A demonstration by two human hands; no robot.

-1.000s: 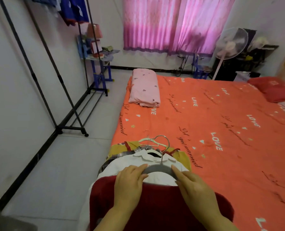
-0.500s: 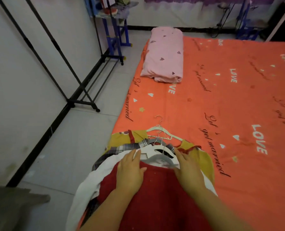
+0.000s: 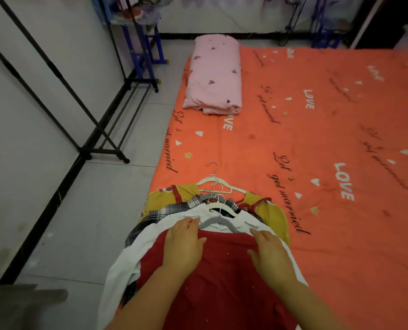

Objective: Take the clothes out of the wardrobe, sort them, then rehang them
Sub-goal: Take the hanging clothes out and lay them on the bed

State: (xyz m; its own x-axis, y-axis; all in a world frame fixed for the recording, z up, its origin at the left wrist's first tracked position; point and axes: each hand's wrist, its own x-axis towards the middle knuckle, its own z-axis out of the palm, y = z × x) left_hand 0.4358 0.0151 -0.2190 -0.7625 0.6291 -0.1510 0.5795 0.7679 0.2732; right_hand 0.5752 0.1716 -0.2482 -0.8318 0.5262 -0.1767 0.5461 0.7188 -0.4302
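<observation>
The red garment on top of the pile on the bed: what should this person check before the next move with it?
1. Grips placed: ok. The left hand and right hand rest on the dark red garment's top edge, fingers straight.
2. Grey plastic hanger within reach: ok, it lies just beyond the fingertips.
3. Hanger inside the red garment: not ok. Its visible arms lie bare above the neckline, over the white shirt.
4. Metal hanger hooks untangled: cannot tell, several overlap.
5. Black metal clothes rack free: cannot tell, its rail is out of frame.
</observation>
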